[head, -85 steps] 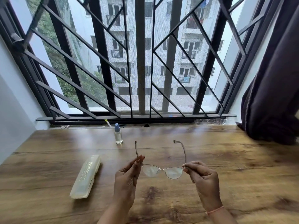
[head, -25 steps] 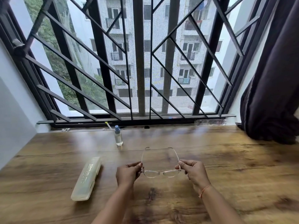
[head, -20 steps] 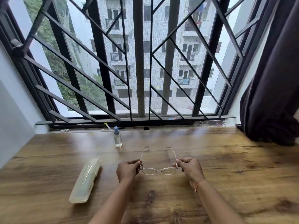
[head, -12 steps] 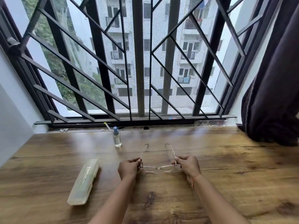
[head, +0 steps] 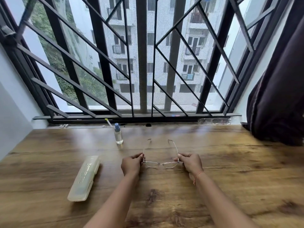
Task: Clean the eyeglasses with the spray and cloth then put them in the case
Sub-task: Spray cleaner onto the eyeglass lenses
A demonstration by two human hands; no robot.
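Thin clear-framed eyeglasses sit low over the wooden table, arms unfolded and pointing away toward the window. My left hand pinches the left hinge and my right hand pinches the right hinge. A small clear spray bottle with a blue cap stands upright behind and left of the glasses. A closed translucent cream case lies on the table to the left of my left arm. I see no cloth.
A barred window runs along the table's far edge, with small bits on its sill. A dark curtain hangs at the right and drapes onto the table's far right corner. A white wall borders the left.
Both hands have moved the glasses forward and down, from tilted up in the air to level, close over the table. Bottle and case have stayed put.
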